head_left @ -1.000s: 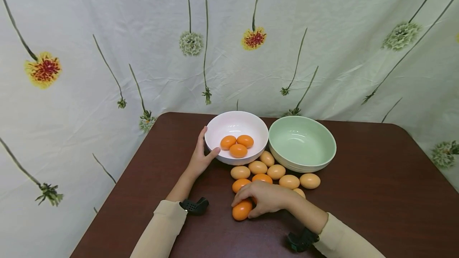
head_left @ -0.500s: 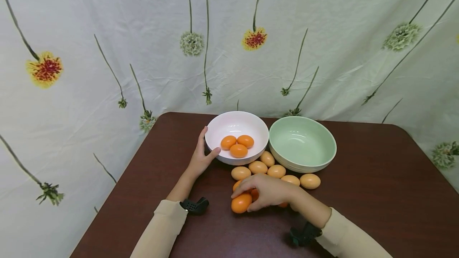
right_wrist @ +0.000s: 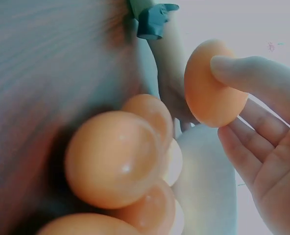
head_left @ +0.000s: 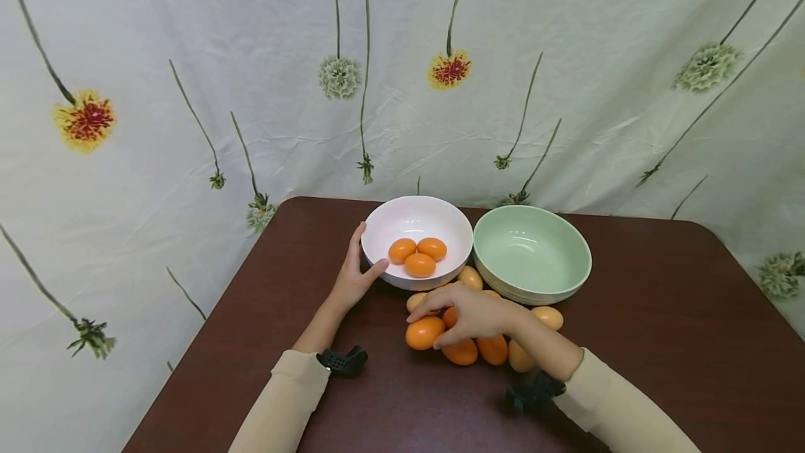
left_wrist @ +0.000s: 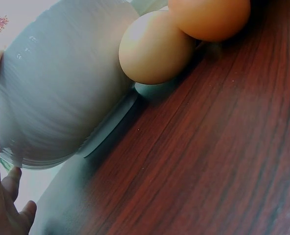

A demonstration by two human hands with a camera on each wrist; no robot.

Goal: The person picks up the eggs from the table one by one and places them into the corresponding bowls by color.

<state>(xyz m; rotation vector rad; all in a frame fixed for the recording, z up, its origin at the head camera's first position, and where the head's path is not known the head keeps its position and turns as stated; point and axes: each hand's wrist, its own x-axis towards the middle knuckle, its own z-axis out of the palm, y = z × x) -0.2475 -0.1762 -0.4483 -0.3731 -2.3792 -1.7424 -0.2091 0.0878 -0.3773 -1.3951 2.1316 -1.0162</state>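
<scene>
My left hand (head_left: 352,282) rests on the left side of the white bowl (head_left: 411,219), its fingers fairly straight and spread along the outside and the thumb at the rim. Three orange eggs (head_left: 420,265) lie inside that bowl. Between thumb and fingertips, my right hand (head_left: 478,311) pinches another orange egg (head_left: 425,333); the right wrist view shows this egg (right_wrist: 208,88) held up off the table. Beneath and around the right hand lie more orange eggs (head_left: 492,349) and light tan eggs (head_left: 469,277), some of them hidden by the hand and forearm.
To the right of the white bowl, close against it, stands a green bowl (head_left: 531,250) with no eggs in it. Both are near the back edge of the dark brown table (head_left: 660,313). Behind hangs a pale cloth (head_left: 277,40) printed with flowers.
My right hand has lifted the orange egg from the table and moved it away from me, toward the white bowl. The left hand has stayed at the bowl.
</scene>
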